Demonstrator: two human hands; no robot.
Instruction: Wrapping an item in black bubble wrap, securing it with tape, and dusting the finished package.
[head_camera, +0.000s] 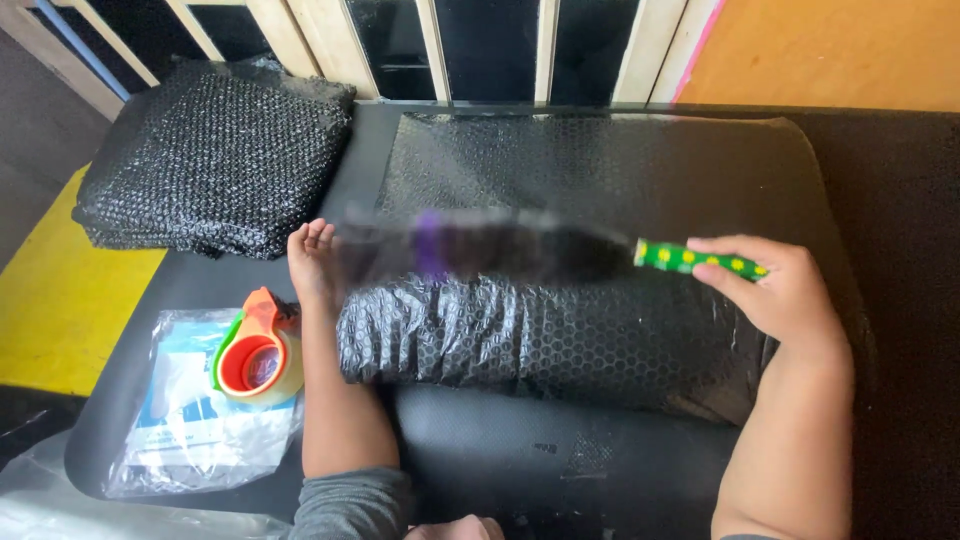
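Your right hand (785, 290) pinches the green handle (700, 260) with yellow dots, fingers closed around it near its right end. The rest of that tool (480, 250) runs left across the wrap as a dark blur with a purple patch; you cannot tell its shape. Your left hand (312, 262) sits at the left end of the roll (540, 335), fingers together and pointing up, touching the roll's edge and the blurred tool's end.

The roll is black bubble wrap, bunched and lying across the middle of the black bench (900, 180), on a flat sheet (620, 170) of the same wrap that spreads away from you. Just left of your left forearm stands an orange and green tape dispenser (258, 350), resting on a clear plastic bag (190, 410). A folded stack (215, 155) of black bubble wrap lies at the bench's far left corner, well apart from both hands.
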